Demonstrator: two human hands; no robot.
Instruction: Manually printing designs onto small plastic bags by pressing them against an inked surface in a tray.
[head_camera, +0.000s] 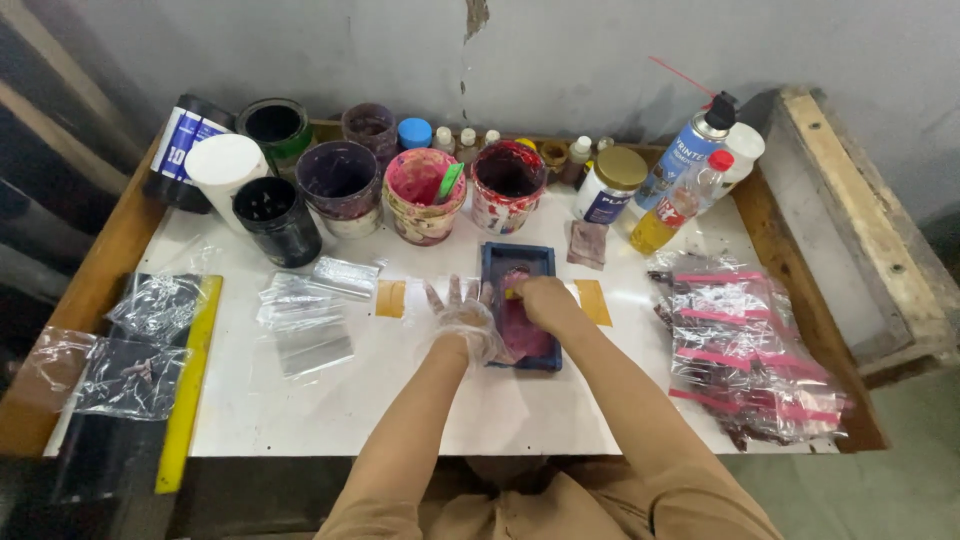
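Note:
A small blue frame (496, 262) with magenta ink on its mesh lies in the middle of the white tabletop (300, 410). My left hand (462, 318), in a clear plastic glove, rests flat with fingers spread on the frame's left edge. My right hand (538, 297) is closed on a small yellow-tipped tool (512, 293) and presses it onto the inked mesh near the frame's upper half. Strips of tan tape (391, 298) stick out on both sides of the frame.
Several open ink pots (420, 200) and bottles stand along the back, with a spray can (685, 155) at back right. A pile of pink-sealed plastic bags (745, 345) lies at right. Clear bags (305, 320) and a yellow ruler (188, 390) lie at left.

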